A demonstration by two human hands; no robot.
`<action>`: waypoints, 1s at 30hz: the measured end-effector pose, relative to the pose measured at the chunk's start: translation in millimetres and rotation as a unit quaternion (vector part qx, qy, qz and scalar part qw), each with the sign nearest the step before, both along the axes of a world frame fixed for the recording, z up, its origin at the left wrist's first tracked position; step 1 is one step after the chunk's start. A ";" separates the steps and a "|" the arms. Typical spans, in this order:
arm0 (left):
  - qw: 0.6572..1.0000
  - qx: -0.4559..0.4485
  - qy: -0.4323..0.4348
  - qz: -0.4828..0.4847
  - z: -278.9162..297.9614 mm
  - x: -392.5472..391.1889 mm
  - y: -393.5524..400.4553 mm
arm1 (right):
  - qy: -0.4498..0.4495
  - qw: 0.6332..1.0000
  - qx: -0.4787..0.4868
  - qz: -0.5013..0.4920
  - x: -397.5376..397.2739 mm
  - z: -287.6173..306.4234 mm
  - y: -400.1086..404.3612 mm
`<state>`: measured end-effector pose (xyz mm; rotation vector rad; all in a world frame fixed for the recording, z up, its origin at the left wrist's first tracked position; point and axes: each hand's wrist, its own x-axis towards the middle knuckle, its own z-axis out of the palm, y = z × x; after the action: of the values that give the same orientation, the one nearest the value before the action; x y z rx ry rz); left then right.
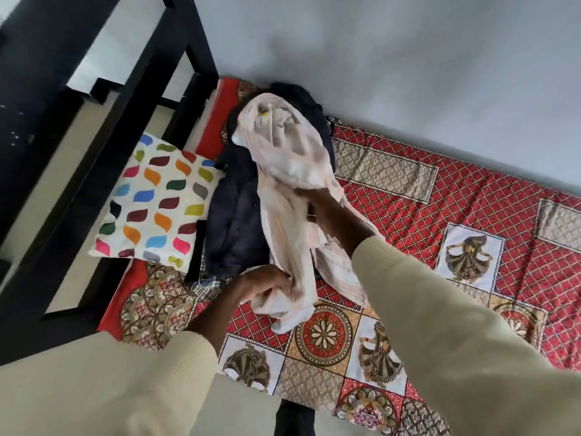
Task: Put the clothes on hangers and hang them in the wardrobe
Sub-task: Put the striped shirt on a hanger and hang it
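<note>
Over the patterned bedspread [393, 190], the left hand [264, 286] and right hand [327, 206] both grip a pale shirt [283, 171], looks light and floppy, so I'd grab the shoulders.

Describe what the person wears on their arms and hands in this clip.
Both arms are in long cream-beige sleeves of a soft knit, ending in ribbed cuffs at the wrists. The left hand and right hand are bare, with no gloves. A thin band may sit on a right-hand finger, but it is too blurred to confirm.

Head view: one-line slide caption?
Both hands, left hand and right hand, grip a pale striped shirt over dark clothes on a patterned bedspread.
</note>
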<state>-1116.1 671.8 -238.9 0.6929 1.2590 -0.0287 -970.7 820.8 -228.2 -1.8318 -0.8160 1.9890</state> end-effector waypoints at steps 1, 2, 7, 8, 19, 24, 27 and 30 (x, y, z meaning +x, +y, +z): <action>1.000 -0.002 0.000 0.012 -3.1 -6.1 -5.5 | -0.001 1.000 0.005 0.006 -5.0 3.4 -5.5; 0.997 0.007 0.009 0.074 -13.3 -15.5 -7.1 | -0.011 1.000 0.009 0.003 -9.6 6.6 -13.5; 0.884 0.062 0.025 0.462 -4.6 -42.8 34.0 | -0.054 0.997 0.049 -0.002 -0.5 16.9 -48.0; 0.878 0.062 0.009 0.474 3.5 -40.0 45.5 | -0.068 0.992 0.079 0.070 5.3 22.8 -56.0; 0.921 0.150 0.062 0.354 71.3 46.6 63.9 | -0.169 0.851 0.059 0.495 79.6 75.2 -153.1; 0.957 0.215 -0.026 0.193 139.5 88.7 16.7 | -0.352 0.866 0.282 0.215 140.6 99.5 -180.0; 0.962 0.254 -0.036 0.098 204.8 123.6 -23.8 | -0.358 0.825 0.389 0.197 169.7 138.0 -203.2; 0.946 0.319 -0.038 0.044 279.3 169.0 -74.6 | -0.352 0.787 0.464 0.203 192.5 185.9 -249.1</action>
<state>-947.1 597.2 40.4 1.1790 1.2240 0.4954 -778.2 571.7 -42.2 -1.7461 -2.0706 0.6274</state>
